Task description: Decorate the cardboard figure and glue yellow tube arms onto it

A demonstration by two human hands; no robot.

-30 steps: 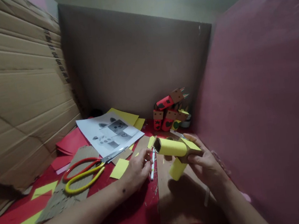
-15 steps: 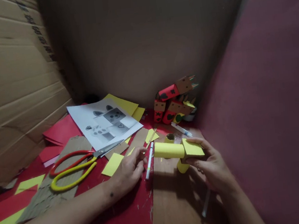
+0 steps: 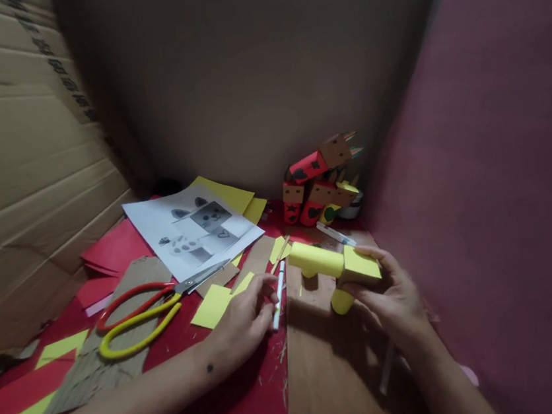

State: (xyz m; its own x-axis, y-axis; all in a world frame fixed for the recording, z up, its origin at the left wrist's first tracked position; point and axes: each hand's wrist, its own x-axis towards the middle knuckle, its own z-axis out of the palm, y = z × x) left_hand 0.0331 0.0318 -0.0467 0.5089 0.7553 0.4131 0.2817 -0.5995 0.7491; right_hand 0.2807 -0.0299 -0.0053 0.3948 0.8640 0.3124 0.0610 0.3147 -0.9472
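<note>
My right hand (image 3: 395,303) grips the box-shaped cardboard end of a yellow paper animal figure (image 3: 316,259), thumb below and fingers behind. The figure has a yellow tube body, short yellow tube legs and a yellow paper square (image 3: 362,263) on the box. It is tilted above a brown cardboard sheet (image 3: 325,374). My left hand (image 3: 241,314) rests on the red tabletop, fingers loosely bent and apart, nothing visible in them. Just beside its fingertips lies a slim white pen (image 3: 279,296). Yellow paper pieces (image 3: 211,306) lie behind that hand.
Scissors (image 3: 142,318) with red and yellow handles lie on corrugated cardboard at left. Behind them is a printed animal picture (image 3: 191,226). Red cardboard animal figures (image 3: 308,167) stand at the back, near a white marker (image 3: 335,233). A cardboard wall (image 3: 25,149) rises at left.
The yellow figure has tilted, its free tube end rising and its box end shifting slightly right. My left hand has barely moved; the whole view has shifted a little.
</note>
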